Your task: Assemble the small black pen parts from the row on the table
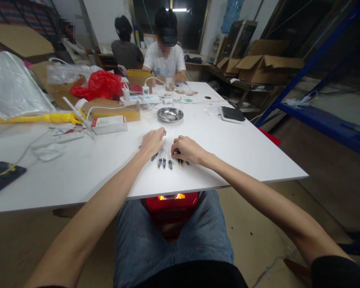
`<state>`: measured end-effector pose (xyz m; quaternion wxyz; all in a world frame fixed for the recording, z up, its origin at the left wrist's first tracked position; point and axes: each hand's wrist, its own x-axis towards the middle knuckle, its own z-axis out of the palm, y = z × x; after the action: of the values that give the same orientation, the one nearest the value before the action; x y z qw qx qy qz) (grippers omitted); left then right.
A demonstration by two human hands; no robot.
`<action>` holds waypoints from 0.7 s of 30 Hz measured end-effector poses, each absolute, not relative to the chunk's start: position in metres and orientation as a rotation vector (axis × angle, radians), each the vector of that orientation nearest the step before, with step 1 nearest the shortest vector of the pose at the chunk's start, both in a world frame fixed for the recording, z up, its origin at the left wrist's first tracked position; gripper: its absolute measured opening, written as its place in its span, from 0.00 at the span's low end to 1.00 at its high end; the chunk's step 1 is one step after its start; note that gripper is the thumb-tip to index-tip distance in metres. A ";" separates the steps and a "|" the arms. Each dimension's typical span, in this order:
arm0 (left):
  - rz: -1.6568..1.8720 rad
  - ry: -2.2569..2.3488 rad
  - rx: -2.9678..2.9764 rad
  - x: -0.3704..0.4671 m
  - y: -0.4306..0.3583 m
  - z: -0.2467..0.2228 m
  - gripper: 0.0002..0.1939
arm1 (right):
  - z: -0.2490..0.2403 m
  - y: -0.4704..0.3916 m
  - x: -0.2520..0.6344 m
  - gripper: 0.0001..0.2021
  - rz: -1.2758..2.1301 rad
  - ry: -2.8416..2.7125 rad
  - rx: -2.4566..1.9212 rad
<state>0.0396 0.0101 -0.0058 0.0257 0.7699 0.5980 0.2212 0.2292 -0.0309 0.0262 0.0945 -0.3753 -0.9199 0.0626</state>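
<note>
Several slim clear pen-like pieces with dark ends (pixel 164 163) lie side by side on the white table (pixel 237 148), close to its front edge. My left hand (pixel 151 143) is above their left side, with thumb and fingertips pinched together; whatever is between them is too small to name. My right hand (pixel 188 149) rests at the right of the row, fingers curled down over dark pieces, some with yellowish parts. Its fingertips touch or nearly touch them, and the palm hides part of the group. Beyond both hands stands a shiny metal dish (pixel 170 115) with small items inside.
Left of the dish are a white and red box (pixel 109 124), a yellow tool-like object (pixel 52 118), cables and a red plastic bag (pixel 103 85). A black and white device (pixel 232 115) lies to the right. A person (pixel 165 56) sits across the table.
</note>
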 end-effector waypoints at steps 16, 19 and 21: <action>0.704 1.817 2.385 0.037 0.014 -0.011 0.17 | 0.030 -0.014 0.237 0.03 0.293 -2.588 -1.029; 0.714 1.755 2.394 0.037 0.015 -0.010 0.17 | 0.036 0.002 0.241 0.02 0.407 -2.414 -0.995; 0.709 1.692 2.414 0.036 0.015 -0.008 0.16 | 0.037 0.017 0.241 0.03 0.471 -2.263 -0.982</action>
<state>0.0360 0.0152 -0.0082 0.0546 0.7950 0.5573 0.2334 0.2406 0.0170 0.0373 0.3099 -0.3719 -0.8567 0.1781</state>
